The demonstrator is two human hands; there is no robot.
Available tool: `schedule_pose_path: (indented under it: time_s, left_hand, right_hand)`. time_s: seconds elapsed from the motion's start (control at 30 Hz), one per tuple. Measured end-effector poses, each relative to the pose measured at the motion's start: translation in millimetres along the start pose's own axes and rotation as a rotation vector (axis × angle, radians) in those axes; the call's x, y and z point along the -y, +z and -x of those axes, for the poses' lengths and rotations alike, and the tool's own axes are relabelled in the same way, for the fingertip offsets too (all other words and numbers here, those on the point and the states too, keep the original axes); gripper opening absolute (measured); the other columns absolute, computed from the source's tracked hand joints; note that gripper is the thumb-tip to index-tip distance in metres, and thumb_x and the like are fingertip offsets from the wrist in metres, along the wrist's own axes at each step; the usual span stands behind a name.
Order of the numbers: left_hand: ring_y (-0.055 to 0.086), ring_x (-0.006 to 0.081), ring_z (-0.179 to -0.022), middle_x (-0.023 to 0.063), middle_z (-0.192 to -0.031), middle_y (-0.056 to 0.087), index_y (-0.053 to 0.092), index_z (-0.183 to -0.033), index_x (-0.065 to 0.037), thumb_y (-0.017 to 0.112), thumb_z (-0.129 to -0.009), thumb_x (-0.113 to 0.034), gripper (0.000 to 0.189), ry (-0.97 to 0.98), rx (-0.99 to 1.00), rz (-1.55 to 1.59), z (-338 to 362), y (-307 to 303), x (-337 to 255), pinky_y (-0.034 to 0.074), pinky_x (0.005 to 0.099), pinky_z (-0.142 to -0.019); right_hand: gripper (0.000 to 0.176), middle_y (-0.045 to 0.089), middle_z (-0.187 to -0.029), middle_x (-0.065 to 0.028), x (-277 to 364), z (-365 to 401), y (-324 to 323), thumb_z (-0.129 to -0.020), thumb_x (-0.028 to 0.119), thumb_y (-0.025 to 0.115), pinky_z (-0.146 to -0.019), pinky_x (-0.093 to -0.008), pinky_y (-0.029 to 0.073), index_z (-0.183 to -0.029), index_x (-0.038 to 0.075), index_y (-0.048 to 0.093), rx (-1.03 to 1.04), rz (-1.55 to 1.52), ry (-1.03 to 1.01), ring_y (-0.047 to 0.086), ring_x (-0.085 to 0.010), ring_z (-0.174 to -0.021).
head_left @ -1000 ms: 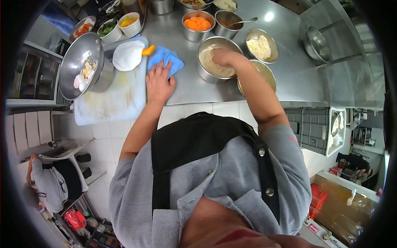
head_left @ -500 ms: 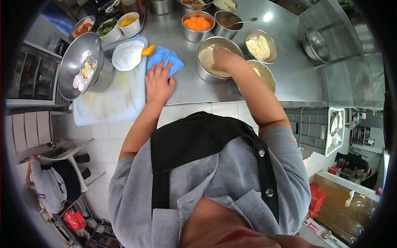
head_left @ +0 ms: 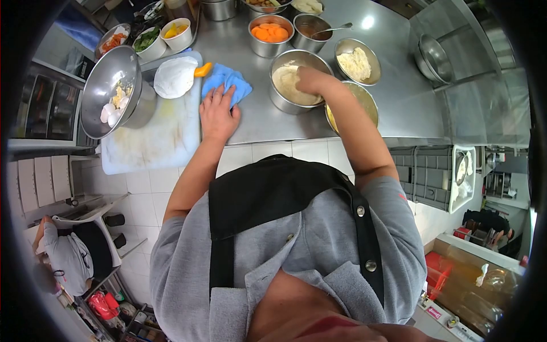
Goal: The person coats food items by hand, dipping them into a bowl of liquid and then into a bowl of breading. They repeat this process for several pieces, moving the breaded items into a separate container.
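My left hand (head_left: 219, 117) lies flat with fingers spread, its fingertips on a crumpled blue cloth (head_left: 233, 84) beside the white cutting board (head_left: 154, 151). Inside a steel bowl (head_left: 280, 102) of pale beige, crumbly mixture (head_left: 288, 82) is my right hand (head_left: 312, 81). Its fingers are curled down toward the mixture, and whatever they hold is hidden. Just behind that bowl, to the right, stands a bowl of pale yellow mash (head_left: 354, 62). Another steel bowl (head_left: 367, 105) with something yellow in it is partly covered by my right forearm.
A large tilted steel bowl (head_left: 91, 94) with eggshells sits on the board's left, near a white round piece (head_left: 171, 77) and a yellow-orange handle (head_left: 203, 69). Behind are orange slices (head_left: 270, 33) in a pot and a spoon (head_left: 341, 27) in another. A seated person (head_left: 71, 253) is at lower left.
My right hand has shifted slightly to the right within the bowl, showing more of the mixture at its left. My left hand stays on the cloth.
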State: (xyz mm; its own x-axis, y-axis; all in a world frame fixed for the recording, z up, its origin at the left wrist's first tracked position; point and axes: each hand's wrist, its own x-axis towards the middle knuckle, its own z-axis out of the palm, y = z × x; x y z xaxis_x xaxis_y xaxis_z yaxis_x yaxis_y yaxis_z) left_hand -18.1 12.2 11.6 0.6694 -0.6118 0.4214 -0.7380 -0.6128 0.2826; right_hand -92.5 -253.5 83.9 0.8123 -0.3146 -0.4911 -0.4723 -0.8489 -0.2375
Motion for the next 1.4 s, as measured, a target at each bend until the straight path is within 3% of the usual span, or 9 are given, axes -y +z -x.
schedule_pose_path:
  time_s: [0.17, 0.27, 0.37, 0.5, 0.63, 1.03, 1.23, 1.33, 1.4]
  left_hand:
    - [0.043, 0.0305, -0.118, 0.0091, -0.127, 0.050, 0.056, -0.120, -0.018, 0.060, -0.073, -0.020, 0.048, 0.008, 0.005, -0.009, 0, -1, 0, 0.035, 0.0437, -0.096]
    - [0.043, 0.0308, -0.118, 0.0092, -0.127, 0.050, 0.056, -0.121, -0.018, 0.060, -0.073, -0.020, 0.048, 0.008, 0.004, -0.009, 1, 0, 0, 0.035, 0.0440, -0.097]
    - [0.043, 0.0309, -0.118, 0.0091, -0.127, 0.050, 0.056, -0.121, -0.018, 0.060, -0.073, -0.020, 0.048, 0.006, -0.006, -0.012, -4, -1, -1, 0.035, 0.0444, -0.096]
    - [0.044, 0.0311, -0.117, 0.0092, -0.127, 0.050, 0.056, -0.121, -0.017, 0.060, -0.072, -0.019, 0.048, 0.020, -0.010, -0.002, 0, 2, 2, 0.036, 0.0448, -0.096]
    - [0.044, 0.0315, -0.117, 0.0092, -0.127, 0.050, 0.056, -0.121, -0.018, 0.060, -0.072, -0.019, 0.049, 0.014, -0.007, -0.007, -1, 1, 2, 0.036, 0.0444, -0.096]
    - [0.043, 0.0306, -0.118, 0.0086, -0.127, 0.050, 0.055, -0.121, -0.018, 0.060, -0.072, -0.020, 0.049, 0.020, -0.005, -0.011, 0, 0, 2, 0.035, 0.0436, -0.096]
    - [0.043, 0.0306, -0.118, 0.0087, -0.127, 0.050, 0.056, -0.121, -0.018, 0.060, -0.072, -0.020, 0.049, 0.017, -0.002, -0.015, 0, 1, 2, 0.035, 0.0436, -0.097]
    - [0.044, 0.0307, -0.118, 0.0087, -0.127, 0.050, 0.056, -0.120, -0.018, 0.060, -0.072, -0.020, 0.048, 0.020, -0.008, -0.017, 0, 2, 2, 0.035, 0.0436, -0.096]
    - [0.044, 0.0307, -0.118, 0.0087, -0.127, 0.050, 0.056, -0.120, -0.018, 0.060, -0.072, -0.020, 0.048, 0.019, -0.008, -0.020, -1, 1, 2, 0.035, 0.0436, -0.096]
  right_hand:
    - [0.037, 0.057, -0.115, -0.0229, 1, 3, -9, -0.079, 0.016, 0.050, -0.089, -0.0402, 0.045, -0.112, -0.002, 0.056, -0.245, 0.044, -0.039, 0.056, -0.0330, -0.106]
    - [0.035, 0.060, -0.109, -0.0210, 4, -5, -5, -0.079, 0.013, 0.048, -0.085, -0.0379, 0.048, -0.110, -0.001, 0.057, -0.090, -0.184, -0.083, 0.059, -0.0327, -0.100]
    - [0.030, 0.063, -0.102, -0.0201, -5, -30, 7, -0.079, 0.013, 0.048, -0.081, -0.0370, 0.048, -0.101, -0.003, 0.060, -0.011, 0.044, -0.136, 0.061, -0.0313, -0.095]
    - [0.035, 0.062, -0.104, -0.0192, 1, -28, -13, -0.080, 0.014, 0.045, -0.081, -0.0393, 0.046, -0.109, -0.001, 0.057, 0.053, -0.350, -0.110, 0.059, -0.0300, -0.096]
    - [0.038, 0.059, -0.113, -0.0190, 10, -34, -4, -0.078, 0.009, 0.046, -0.084, -0.0397, 0.046, -0.114, -0.001, 0.054, 0.164, 0.133, -0.063, 0.057, -0.0316, -0.104]
    - [0.044, 0.059, -0.111, -0.0212, 19, 6, 16, -0.073, 0.013, 0.063, -0.085, -0.0382, 0.049, -0.112, -0.003, 0.053, -0.200, 0.229, 0.020, 0.059, -0.0304, -0.103]
    - [0.048, 0.057, -0.113, -0.0219, -2, 2, -10, -0.073, 0.020, 0.061, -0.088, -0.0387, 0.045, -0.114, -0.003, 0.052, -0.028, -0.106, -0.021, 0.057, -0.0328, -0.103]
    - [0.042, 0.058, -0.113, -0.0220, 4, 5, -8, -0.075, 0.020, 0.059, -0.088, -0.0386, 0.045, -0.110, -0.002, 0.055, 0.020, 0.031, 0.000, 0.057, -0.0327, -0.104]
    - [0.037, 0.060, -0.108, -0.0216, 3, 2, -9, -0.075, 0.017, 0.058, -0.086, -0.0393, 0.046, -0.106, -0.003, 0.059, -0.107, 0.103, -0.019, 0.058, -0.0334, -0.101]
